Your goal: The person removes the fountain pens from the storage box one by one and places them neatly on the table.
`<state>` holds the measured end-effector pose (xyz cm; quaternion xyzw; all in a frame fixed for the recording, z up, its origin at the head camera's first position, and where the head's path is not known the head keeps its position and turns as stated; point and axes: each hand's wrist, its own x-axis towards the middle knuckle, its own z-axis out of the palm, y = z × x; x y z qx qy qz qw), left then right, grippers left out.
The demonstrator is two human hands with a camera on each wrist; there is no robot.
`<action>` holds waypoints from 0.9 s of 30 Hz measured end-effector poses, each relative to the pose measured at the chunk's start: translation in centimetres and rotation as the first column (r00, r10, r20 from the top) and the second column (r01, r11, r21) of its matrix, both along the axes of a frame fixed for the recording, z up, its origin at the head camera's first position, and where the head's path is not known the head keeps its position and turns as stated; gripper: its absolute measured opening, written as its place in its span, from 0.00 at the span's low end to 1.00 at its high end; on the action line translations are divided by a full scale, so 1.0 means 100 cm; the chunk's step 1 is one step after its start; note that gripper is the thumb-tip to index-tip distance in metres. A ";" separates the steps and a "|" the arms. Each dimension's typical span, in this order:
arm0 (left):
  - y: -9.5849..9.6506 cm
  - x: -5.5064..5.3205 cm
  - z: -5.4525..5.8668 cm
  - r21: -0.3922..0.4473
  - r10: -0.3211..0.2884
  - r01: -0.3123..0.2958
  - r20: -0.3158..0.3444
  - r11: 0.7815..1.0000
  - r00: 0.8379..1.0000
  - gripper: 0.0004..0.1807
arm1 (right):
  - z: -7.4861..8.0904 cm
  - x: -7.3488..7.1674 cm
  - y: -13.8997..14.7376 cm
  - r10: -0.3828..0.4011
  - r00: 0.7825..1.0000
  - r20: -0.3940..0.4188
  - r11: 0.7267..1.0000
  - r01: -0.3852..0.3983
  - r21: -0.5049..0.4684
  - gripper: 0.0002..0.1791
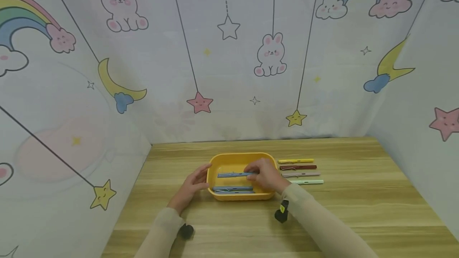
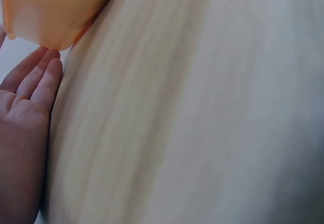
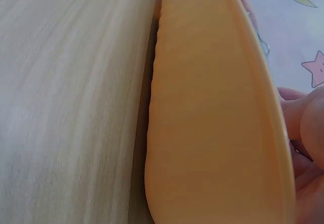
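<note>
In the head view, a yellow plastic bin (image 1: pixel 242 197) stands on the table. My right hand (image 1: pixel 267 175) reaches over its right side and pinches one end of a light blue pen (image 1: pixel 231 174), which lies level across the bin's middle. More blue pens (image 1: pixel 233 188) lie along the front side inside. My left hand (image 1: pixel 190 186) is at the bin's left end, its fingers straight against the wall. From the left wrist, those fingertips (image 2: pixel 52 64) meet the bin's lower edge. In the right wrist view, the bin's wall (image 3: pixel 217 102) partly hides the right hand (image 3: pixel 309 133).
Right of the bin, a yellow pen (image 1: pixel 296 161), a dark red pen (image 1: pixel 298 167), a pale pink pen (image 1: pixel 301 174) and a mint green pen (image 1: pixel 308 182) lie in a column on the wooden table (image 1: pixel 229 230). Printed cloth walls (image 1: pixel 233 71) enclose the back and sides.
</note>
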<state>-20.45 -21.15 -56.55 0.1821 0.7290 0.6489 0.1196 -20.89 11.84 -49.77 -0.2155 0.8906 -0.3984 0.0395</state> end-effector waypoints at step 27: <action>-0.001 0.000 -0.001 0.014 0.000 0.000 0.021 1.000 1.000 0.36 | 0.010 0.005 0.037 -0.115 0.992 0.048 0.942 0.124 -0.311 0.12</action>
